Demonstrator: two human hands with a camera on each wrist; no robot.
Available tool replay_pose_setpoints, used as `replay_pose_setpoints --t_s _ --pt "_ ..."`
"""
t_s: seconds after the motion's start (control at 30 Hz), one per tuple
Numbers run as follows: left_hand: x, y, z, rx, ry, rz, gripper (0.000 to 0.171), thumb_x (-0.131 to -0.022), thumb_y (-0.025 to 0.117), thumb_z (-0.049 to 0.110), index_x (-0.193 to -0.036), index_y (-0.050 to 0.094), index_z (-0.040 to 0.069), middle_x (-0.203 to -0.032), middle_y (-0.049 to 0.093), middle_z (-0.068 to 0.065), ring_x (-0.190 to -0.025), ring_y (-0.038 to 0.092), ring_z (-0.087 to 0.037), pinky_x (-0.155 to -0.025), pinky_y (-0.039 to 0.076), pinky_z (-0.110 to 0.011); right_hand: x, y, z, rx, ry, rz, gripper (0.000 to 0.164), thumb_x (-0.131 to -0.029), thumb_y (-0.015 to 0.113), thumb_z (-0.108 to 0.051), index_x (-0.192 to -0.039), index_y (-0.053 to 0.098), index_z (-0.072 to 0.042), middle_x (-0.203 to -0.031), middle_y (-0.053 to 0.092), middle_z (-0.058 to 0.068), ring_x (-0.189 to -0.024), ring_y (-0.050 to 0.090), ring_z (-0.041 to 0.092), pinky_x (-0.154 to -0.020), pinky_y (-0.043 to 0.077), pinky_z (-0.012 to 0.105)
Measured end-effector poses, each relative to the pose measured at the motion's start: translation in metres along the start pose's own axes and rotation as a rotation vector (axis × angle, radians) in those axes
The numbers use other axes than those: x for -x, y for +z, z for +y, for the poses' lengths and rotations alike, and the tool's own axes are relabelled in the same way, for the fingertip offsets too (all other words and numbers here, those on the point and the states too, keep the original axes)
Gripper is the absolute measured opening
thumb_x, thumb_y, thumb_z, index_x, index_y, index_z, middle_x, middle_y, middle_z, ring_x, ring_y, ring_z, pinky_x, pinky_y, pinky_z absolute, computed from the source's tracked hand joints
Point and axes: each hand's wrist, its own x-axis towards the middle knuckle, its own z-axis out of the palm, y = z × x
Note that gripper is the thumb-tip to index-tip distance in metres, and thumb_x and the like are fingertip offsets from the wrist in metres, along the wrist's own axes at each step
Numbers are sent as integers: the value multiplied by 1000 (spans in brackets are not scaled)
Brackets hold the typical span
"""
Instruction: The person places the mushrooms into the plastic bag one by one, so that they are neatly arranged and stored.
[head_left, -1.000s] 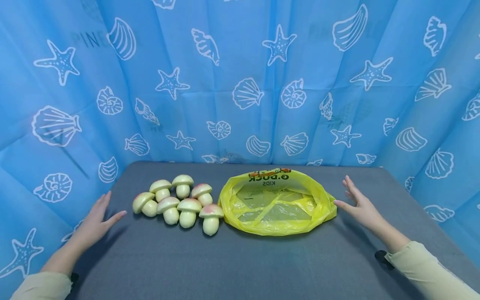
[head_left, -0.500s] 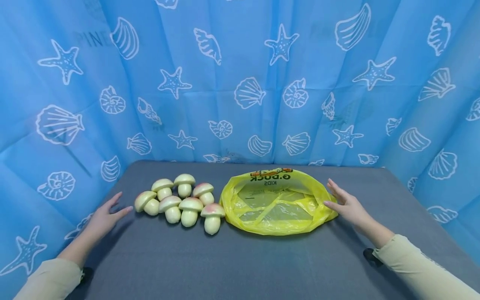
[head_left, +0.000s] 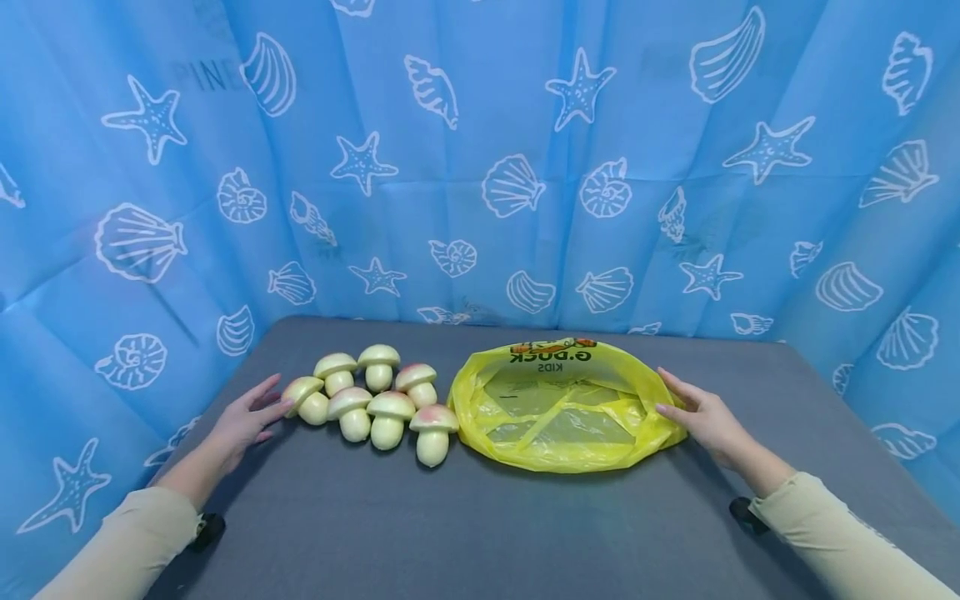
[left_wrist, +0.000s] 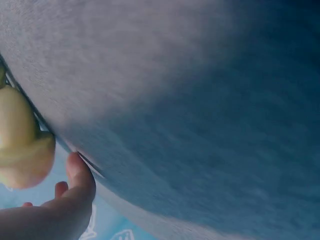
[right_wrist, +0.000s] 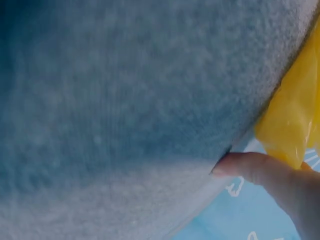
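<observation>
Several toy mushrooms [head_left: 390,412] with pale caps, some tinged pink, lie grouped on the left half of the table. My left hand [head_left: 243,422] is beside the leftmost mushroom [head_left: 307,402], fingers loosely spread; in the left wrist view a gap shows between the thumb [left_wrist: 79,170] and that mushroom [left_wrist: 22,145]. To the right of the group lies a yellow plastic bag [head_left: 555,457], its mouth spread wide. My right hand [head_left: 708,425] is at the bag's right end, fingers at its rim and not curled round it. Whether the fingertips touch the plastic is hard to tell.
The grey cloth-covered table [head_left: 465,533] runs under everything. Behind it and along both sides hangs a blue curtain [head_left: 480,242] with white shells and starfish. Dark wrist devices [head_left: 748,515] sit at both sleeve cuffs.
My left hand has moved right and a little up to the leftmost mushroom. My right hand has come left to the bag's end. The view has shifted slightly.
</observation>
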Motion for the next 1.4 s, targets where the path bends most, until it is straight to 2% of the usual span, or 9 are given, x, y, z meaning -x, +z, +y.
replay_pose_setpoints --t_s 0.27,0.4,0.63,0.87,1.23,1.4 --pt "-3 4 5 16 -13 -8 85 -99 57 30 -156 -3 13 -157 2 -30 -141 13 -48 -105 33 -56 -4 0 -2 22 -2 -9 65 -101 54 -16 -153 19 1 -154 18 29 -138 18 51 -104 34 53" --pt "-3 7 8 18 -14 -9 84 -99 58 28 -156 -1 12 -157 2 -30 -141 13 -47 -104 34 -56 -5 -1 -3 14 -11 -14 63 -101 54 -15 -152 21 2 -154 20 30 -138 20 50 -104 35 51" --pt "-6 12 10 23 -36 9 81 -99 59 25 -157 4 11 -157 3 -29 -142 13 -46 -104 34 -56 -4 -1 -3 10 4 -11 62 -101 53 -13 -152 20 3 -153 20 31 -138 20 50 -105 32 53" --pt "-7 15 12 20 -47 49 80 -97 60 27 -156 10 9 -156 10 -29 -140 19 -45 -103 35 -55 -5 -2 -2 -21 30 -25 61 -102 51 -13 -153 20 1 -152 19 33 -138 18 51 -106 30 58" --pt "-1 5 12 47 -19 65 77 -100 57 26 -156 7 8 -156 12 -29 -138 27 -41 -100 43 -47 -9 -2 -2 -45 102 -30 60 -103 48 -13 -153 17 2 -153 15 33 -139 15 51 -107 30 58" --pt "5 1 17 68 -18 80 80 -99 57 33 -156 5 9 -158 9 -27 -139 25 -42 -104 38 -51 -9 -2 -4 -67 105 -37 60 -104 47 -13 -153 16 2 -154 14 33 -139 14 51 -107 30 57"
